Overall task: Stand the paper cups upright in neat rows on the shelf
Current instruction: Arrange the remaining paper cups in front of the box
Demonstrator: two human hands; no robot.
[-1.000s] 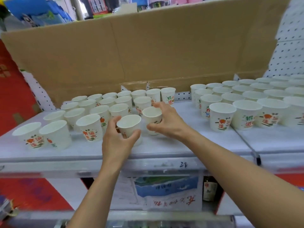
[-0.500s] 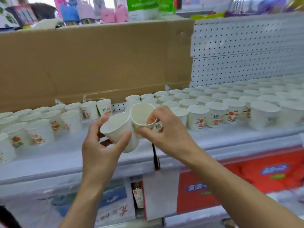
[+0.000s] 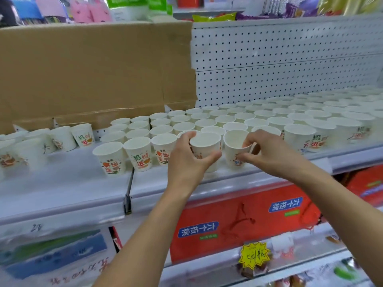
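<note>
From here the widest free room I see is the bare shelf [image 3: 62, 183] in front of the left cup group [image 3: 62, 137], which runs on past the front-row cups [image 3: 137, 153]. Right of the shelf seam [image 3: 129, 191], only a narrow lip along the front edge is bare. Behind it, packed cup rows [image 3: 248, 119] reach back to the pegboard panel [image 3: 290, 59] and the cardboard sheet [image 3: 93, 75], so the only ways in are from the front or over the rims. My left hand [image 3: 184, 164], gripping the left-hand cup [image 3: 205, 140], and my right hand [image 3: 267, 154], pinching the rim of the right-hand cup [image 3: 233, 150], fill the front row there.
</note>
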